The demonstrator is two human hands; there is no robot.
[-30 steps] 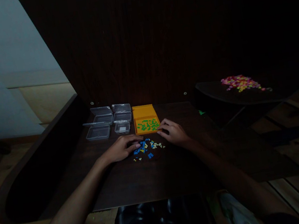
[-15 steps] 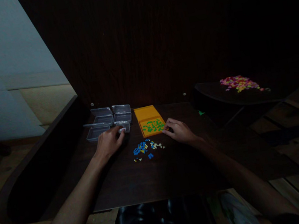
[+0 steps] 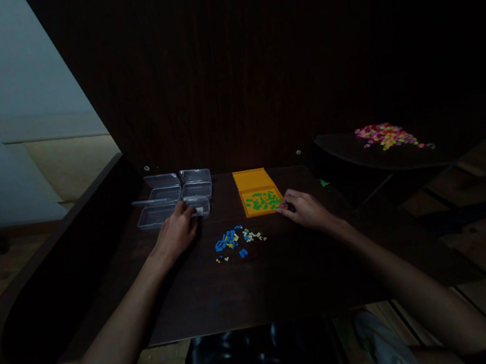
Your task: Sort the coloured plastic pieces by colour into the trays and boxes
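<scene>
Right of centre, pinching the yellow box (image 3: 254, 180) with the right hand (image 3: 307, 208); left of centre, touching the small clear box (image 3: 203, 208) with the left hand (image 3: 174, 234), cannot tell whether gripping. Could spill green pieces (image 3: 266, 206) by tilting the yellow box.

Both forearms (image 3: 122, 311) reach forward; the left hand (image 3: 175, 232) curls palm-down; the right hand (image 3: 306, 207) bends its fingers (image 3: 291, 200).

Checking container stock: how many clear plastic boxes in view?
4, clustered at left: back-left box, back-right box, front-left box, front-right box. The left hand partly covers the front pair; any beneath it would be hidden.
</scene>
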